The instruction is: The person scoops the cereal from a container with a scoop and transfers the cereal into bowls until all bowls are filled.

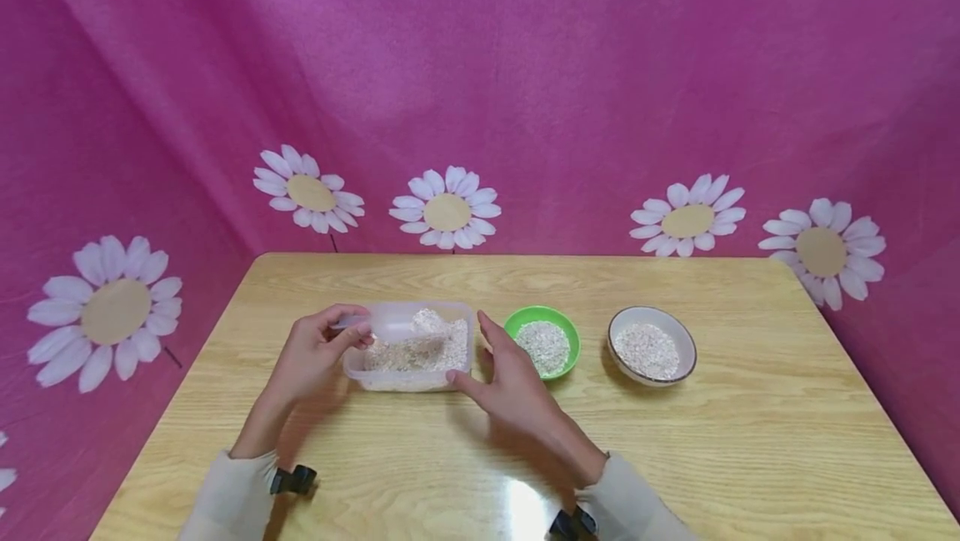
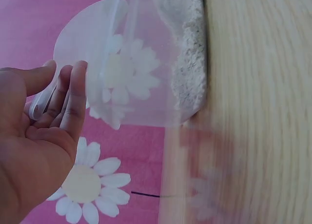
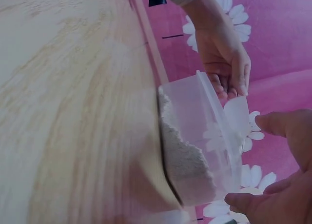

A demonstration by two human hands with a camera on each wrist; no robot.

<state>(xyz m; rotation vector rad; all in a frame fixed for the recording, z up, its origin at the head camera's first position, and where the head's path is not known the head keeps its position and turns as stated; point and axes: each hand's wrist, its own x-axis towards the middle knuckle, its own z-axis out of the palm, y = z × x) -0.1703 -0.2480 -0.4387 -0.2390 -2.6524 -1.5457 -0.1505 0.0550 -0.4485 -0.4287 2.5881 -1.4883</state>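
My left hand pinches the handle of a clear plastic scoop between thumb and fingers. Pale flakes sit at the scoop's far end, over a translucent plastic container partly filled with the same oat-like flakes. In the left wrist view the scoop shows beside the container wall. At the container's right end is my right hand, fingers spread, with the thumb at the near corner. The right wrist view shows that hand holding nothing, one fingertip touching or very close to the corner.
A green bowl with pale flakes stands just right of my right hand. Farther right is a white, dark-rimmed bowl, also holding flakes. All stand on a wooden table, with a pink flowered cloth behind.
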